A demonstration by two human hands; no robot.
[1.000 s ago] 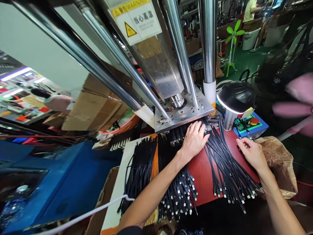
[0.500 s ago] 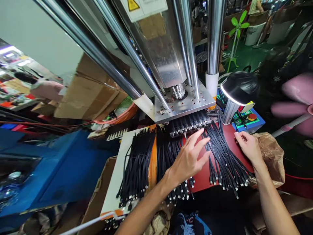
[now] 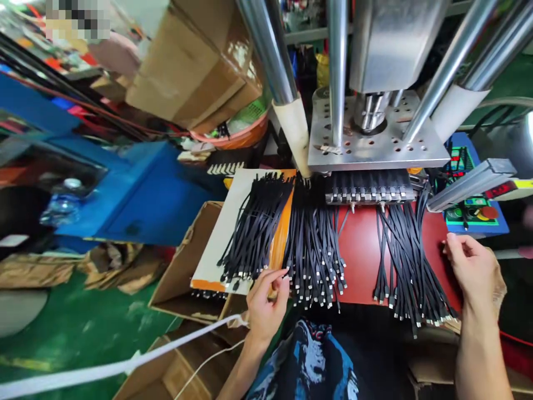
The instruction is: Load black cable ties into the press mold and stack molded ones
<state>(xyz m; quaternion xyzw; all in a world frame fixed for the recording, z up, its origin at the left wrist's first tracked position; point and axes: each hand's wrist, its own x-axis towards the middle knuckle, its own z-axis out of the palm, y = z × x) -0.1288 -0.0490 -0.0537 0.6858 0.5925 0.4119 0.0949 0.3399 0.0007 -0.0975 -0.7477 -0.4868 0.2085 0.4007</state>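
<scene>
My left hand [image 3: 268,303] is at the front of the left-hand black cables [image 3: 314,244], thumb and forefinger drawn close together beside their metal plug ends. Whether a cable is between the fingertips is too small to tell. My right hand [image 3: 477,275] is at the right edge of the red work surface [image 3: 360,255], its fingers curled in a pinch; anything inside is hidden. Several cables sit side by side in the metal fixture [image 3: 370,191] below the press plate [image 3: 378,153]. Another fan of black cables [image 3: 412,266] lies right of centre.
A bundle of black cables [image 3: 258,228] lies on a white board [image 3: 216,253] at left. The control box [image 3: 474,191] and a metal post [image 3: 470,186] stand right of the press. An open carton [image 3: 183,266] is below the board. A white strap [image 3: 166,350] crosses the lower left.
My left hand has moved left and down from in front of the fixture to the left cables, its spread fingers drawing together. My right hand stays by the surface's right edge. The view has turned left.
</scene>
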